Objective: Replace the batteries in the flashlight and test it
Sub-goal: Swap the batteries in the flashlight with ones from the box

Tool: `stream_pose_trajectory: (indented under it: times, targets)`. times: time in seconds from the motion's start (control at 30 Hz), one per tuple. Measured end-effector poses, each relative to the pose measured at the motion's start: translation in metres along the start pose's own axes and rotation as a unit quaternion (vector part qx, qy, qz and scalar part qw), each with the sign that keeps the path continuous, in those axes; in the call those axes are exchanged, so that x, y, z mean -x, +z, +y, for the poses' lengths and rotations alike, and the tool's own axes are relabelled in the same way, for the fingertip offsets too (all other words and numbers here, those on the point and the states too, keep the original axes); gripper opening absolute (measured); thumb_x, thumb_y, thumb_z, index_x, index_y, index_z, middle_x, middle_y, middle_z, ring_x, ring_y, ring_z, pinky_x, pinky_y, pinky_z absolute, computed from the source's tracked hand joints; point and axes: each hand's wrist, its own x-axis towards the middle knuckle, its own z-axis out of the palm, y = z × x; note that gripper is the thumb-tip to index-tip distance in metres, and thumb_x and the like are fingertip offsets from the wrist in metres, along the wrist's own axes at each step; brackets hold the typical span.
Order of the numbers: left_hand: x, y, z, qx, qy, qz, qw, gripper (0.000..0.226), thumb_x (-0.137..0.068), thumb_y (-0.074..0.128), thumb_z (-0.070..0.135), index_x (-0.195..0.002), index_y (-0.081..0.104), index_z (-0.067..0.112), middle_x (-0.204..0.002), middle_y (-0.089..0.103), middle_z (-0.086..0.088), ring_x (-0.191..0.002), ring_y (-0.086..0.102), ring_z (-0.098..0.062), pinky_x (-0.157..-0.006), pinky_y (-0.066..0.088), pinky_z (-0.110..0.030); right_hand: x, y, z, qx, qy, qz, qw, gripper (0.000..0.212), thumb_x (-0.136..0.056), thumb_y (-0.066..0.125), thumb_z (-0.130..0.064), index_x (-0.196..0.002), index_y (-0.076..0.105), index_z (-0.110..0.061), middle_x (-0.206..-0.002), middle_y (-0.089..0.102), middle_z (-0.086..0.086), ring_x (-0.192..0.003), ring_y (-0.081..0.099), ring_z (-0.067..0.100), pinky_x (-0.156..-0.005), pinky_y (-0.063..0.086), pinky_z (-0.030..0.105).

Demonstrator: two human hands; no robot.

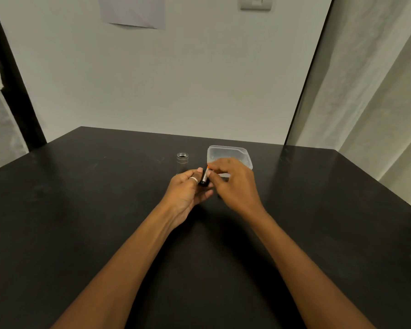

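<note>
My left hand [188, 189], with a ring on one finger, grips a small black battery holder [203, 182] above the dark table [81, 210]. A silver battery with an orange end [205, 174] stands in the holder, and the fingertips of my right hand [233, 184] pinch its top. The flashlight body [182, 162] stands upright on the table just behind my left hand, its open silver-rimmed end facing up.
A clear plastic container [230, 154] sits on the table behind my right hand; my hand hides its contents. A white wall closes the far edge of the table. A black post stands at the left, and curtains hang at the right.
</note>
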Motion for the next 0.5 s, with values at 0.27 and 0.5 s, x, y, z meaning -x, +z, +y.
stream_pose_trajectory:
  times: [0.27,0.5]
  targets:
    - [0.007,0.005,0.003,-0.033,0.013,-0.026,0.999,0.02,-0.102,0.057,0.02,-0.109,0.072,0.008,-0.091,0.073,-0.006,-0.081,0.07,-0.012,-0.068,0.059,-0.025,-0.011,-0.019,0.014,-0.178,0.14,-0.099,0.969,0.026,-0.092,0.075,-0.023,-0.117,0.074,-0.017,-0.101,0.078,-0.002,-0.096,0.074,0.011,-0.084,0.059,0.028]
    - [0.012,0.008,0.003,-0.122,0.076,-0.001,0.99,0.024,-0.098,0.064,0.027,-0.116,0.064,0.011,-0.105,0.077,-0.007,-0.087,0.077,-0.02,-0.071,0.062,-0.03,-0.014,-0.032,0.016,-0.275,0.157,-0.096,0.944,0.022,-0.088,0.078,-0.01,-0.11,0.074,-0.008,-0.095,0.078,0.005,-0.084,0.073,0.011,-0.069,0.058,0.023]
